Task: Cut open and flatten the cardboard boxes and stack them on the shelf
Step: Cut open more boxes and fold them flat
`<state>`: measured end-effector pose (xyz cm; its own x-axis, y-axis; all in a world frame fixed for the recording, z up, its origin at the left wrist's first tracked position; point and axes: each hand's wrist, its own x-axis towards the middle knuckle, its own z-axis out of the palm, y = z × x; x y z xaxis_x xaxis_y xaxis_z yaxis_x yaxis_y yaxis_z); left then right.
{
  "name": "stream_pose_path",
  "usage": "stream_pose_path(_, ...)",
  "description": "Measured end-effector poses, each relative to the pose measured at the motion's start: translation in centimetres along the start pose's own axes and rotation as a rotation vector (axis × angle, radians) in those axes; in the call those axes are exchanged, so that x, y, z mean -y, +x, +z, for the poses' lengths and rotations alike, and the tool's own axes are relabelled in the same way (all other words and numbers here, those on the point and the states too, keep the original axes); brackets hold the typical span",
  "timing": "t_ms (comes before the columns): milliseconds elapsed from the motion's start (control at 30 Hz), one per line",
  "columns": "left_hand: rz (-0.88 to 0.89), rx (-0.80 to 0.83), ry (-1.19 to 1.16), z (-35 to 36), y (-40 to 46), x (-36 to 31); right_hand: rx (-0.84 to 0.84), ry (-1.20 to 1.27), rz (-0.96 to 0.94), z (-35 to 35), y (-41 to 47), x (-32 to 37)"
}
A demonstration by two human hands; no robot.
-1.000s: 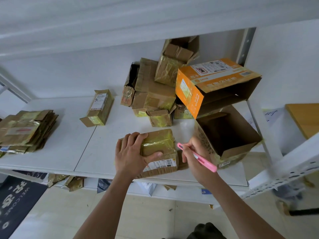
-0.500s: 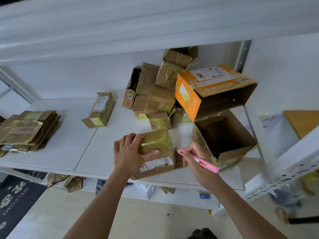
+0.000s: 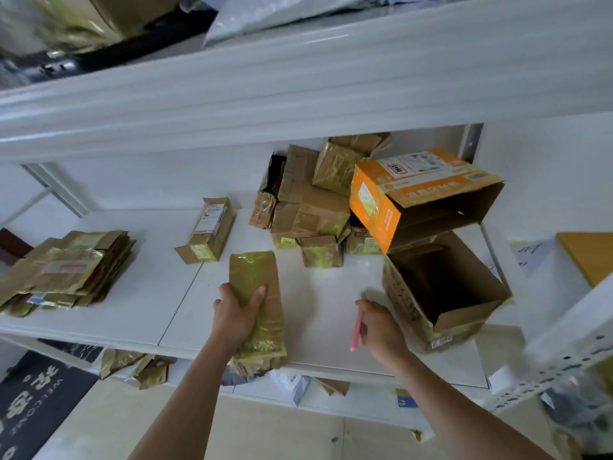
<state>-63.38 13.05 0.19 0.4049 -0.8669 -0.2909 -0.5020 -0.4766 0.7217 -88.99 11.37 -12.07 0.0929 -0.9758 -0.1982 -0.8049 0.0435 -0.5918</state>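
Two hands apart: left hand [image 3: 237,315] gripping flattened box [image 3: 257,293], right hand [image 3: 381,330] pinching pink cutter [image 3: 356,330].

Bare shelf [image 3: 139,287] lies between the flat stack [image 3: 66,270] and the small box [image 3: 207,230] — the right side is crowded by the open box [image 3: 441,290] and the heap [image 3: 315,204].

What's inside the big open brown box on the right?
The open box shows only bare cardboard walls and a dark floor; nothing is visible inside. Its near wall hides the front part of the bottom, so something small there could go unseen.
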Motion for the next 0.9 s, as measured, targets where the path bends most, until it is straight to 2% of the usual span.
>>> stream_pose_path(133, -0.063, 0.126, -0.225, -0.9, -0.7, 0.8, 0.106, -0.077, 0.086, 0.4, 0.6, 0.1)
stream_pose_path(233, -0.126, 0.186, -0.408, -1.5, -1.1, 1.2, 0.019, -0.201, 0.021, -0.6, 0.9, 3.4)
stream_pose_path(267, -0.138, 0.216, -0.466, -1.6, -1.2, 1.4, -0.015, -0.132, -0.062, -1.0, 0.8, 5.2)
stream_pose_path(367, -0.092, 0.298, -0.552, -1.4, -1.7, 2.0, 0.006, 0.375, -0.236, -1.8, -0.6, 11.0)
stream_pose_path(433, 0.028, 0.289, -0.462, -1.1, -1.9, 2.5, 0.082, 0.531, -0.283, -1.6, -1.5, 13.9)
stream_pose_path(533, 0.176, 0.157, -0.239, -1.1, -1.9, 3.1, 0.101, 0.424, -0.293, -0.2, -2.3, 15.8)
stream_pose_path(633, 0.261, 0.039, -0.067, -1.5, -1.9, 3.8, 0.049, 0.399, -0.275, 1.1, -2.8, 16.1)
stream_pose_path(800, 0.323, -0.013, -0.031, -1.7, -2.0, 4.6, -0.104, 0.421, -0.234, 1.7, -3.0, 16.7)
stream_pose_path(900, 0.344, -0.004, -0.053, -1.8, -1.8, 4.9, -0.119, 0.407, -0.215, 1.4, -2.8, 16.9)
